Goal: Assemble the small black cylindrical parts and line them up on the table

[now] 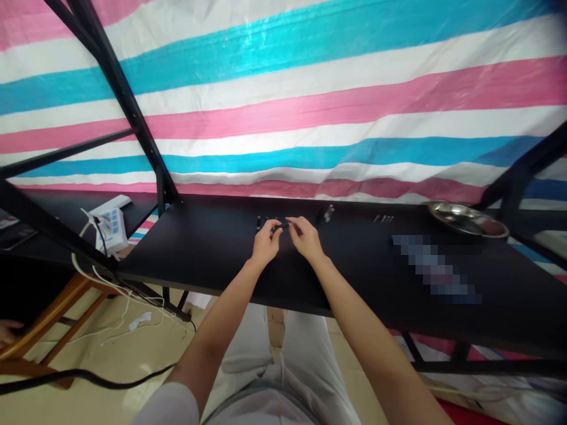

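Note:
Between my two hands, just above the black table (pixel 212 236), is a small dark rod-like piece (pixel 280 226). My left hand (pixel 266 243) pinches its left end with thumb and fingers. My right hand (pixel 307 237) has its fingertips closed at the other end. Fingers partly cover the piece, so its exact kind cannot be made out. Just behind my left hand stands a small dark cylinder (pixel 258 223), with a couple of tiny parts beside it. Beyond my right hand is a small group of pale, clear-looking cylinders (pixel 328 213).
Several tiny silvery pieces (pixel 384 218) lie further right. A round metal tray (pixel 469 221) sits at the back right, near a blurred-out bluish item (pixel 434 268). Black frame posts (pixel 128 106) flank the table. At left are a power strip (pixel 110 206), loose cables and a wooden chair (pixel 53 313).

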`<state>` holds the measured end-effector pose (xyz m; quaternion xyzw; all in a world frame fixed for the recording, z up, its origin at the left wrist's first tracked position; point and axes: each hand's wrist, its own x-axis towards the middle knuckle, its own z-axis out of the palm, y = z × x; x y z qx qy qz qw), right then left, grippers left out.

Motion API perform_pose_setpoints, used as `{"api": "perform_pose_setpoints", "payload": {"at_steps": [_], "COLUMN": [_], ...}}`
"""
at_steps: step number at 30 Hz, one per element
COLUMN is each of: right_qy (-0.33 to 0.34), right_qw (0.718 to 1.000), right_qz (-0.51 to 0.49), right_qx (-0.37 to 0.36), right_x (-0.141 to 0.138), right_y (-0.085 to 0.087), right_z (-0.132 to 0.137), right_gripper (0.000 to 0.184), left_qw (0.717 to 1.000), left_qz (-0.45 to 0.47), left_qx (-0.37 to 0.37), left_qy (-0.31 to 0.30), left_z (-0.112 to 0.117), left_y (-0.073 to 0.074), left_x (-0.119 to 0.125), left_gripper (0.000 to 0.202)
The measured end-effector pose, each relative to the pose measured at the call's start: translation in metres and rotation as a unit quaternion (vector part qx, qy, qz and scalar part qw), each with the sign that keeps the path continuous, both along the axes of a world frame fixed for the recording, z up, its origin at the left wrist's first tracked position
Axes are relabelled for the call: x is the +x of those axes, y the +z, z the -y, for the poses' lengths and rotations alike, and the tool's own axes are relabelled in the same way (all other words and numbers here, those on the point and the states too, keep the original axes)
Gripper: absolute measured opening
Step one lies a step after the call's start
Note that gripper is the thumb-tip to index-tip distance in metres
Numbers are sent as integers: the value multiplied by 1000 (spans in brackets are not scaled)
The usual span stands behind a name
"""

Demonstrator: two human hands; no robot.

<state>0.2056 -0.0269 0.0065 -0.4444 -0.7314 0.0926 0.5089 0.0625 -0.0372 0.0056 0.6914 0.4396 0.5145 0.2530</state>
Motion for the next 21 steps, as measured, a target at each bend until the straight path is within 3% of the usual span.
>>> {"api": "perform_pose_setpoints", "payload": {"at_steps": [4, 10, 13, 21], "right_qy": [25, 41, 49, 74], "right_qw": [992, 982, 970, 944], "right_qz": [-110, -120, -173, -250], "right_qx": [-56, -138, -162, -201], "right_x": [1, 1, -1, -5], "right_y": [3, 4, 1, -2], "right_z": [2, 3, 1, -5], "right_gripper": [36, 45, 47, 50], "left_qw": [1000, 999, 999, 998], "left_qz": [5, -10, -14, -57], "left_qx": [-12, -19, -26, -27], "left_qy": [-2, -29, -34, -3], "left_z": [0, -2, -1, 2], "left_y": [0, -2, -2, 6], "left_x": [0, -1, -1, -1], "left_gripper": [15, 16, 17, 15]}}
